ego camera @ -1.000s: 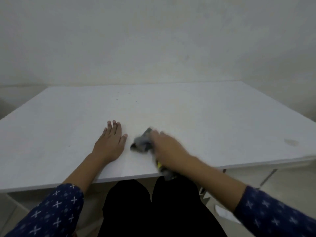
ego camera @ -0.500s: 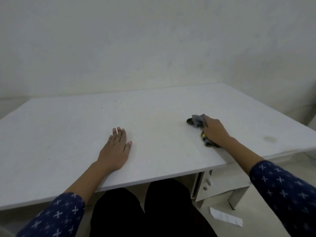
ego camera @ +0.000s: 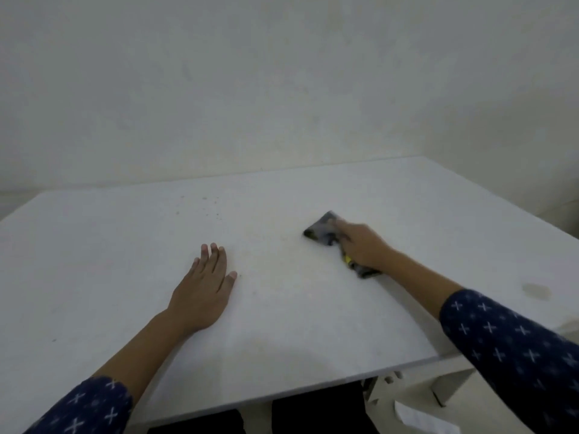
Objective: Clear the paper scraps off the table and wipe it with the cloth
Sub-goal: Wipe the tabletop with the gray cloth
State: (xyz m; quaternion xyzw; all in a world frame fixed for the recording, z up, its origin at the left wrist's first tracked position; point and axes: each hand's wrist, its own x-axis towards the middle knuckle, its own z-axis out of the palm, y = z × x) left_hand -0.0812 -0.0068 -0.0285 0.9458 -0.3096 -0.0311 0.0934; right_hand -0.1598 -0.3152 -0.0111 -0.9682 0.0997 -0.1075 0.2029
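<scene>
No paper scraps lay on the white worktop (ego camera: 282, 324), so the clearing part looked done; one white scrap (ego camera: 423, 421) showed on the floor below the near right corner. The wiping was under way: the right hand (ego camera: 365, 249) pressed the dark grey cloth (ego camera: 322, 231) flat against the worktop right of centre, its grip closed over the cloth's near end with fingers spread across it. The left hand (ego camera: 203, 292) rested palm down and open on the worktop, holding nothing, well apart from the cloth. Small dark specks (ego camera: 203, 202) sat toward the far left and a faint round stain (ego camera: 536, 290) near the right edge, so those areas probably remained to be wiped.
</scene>
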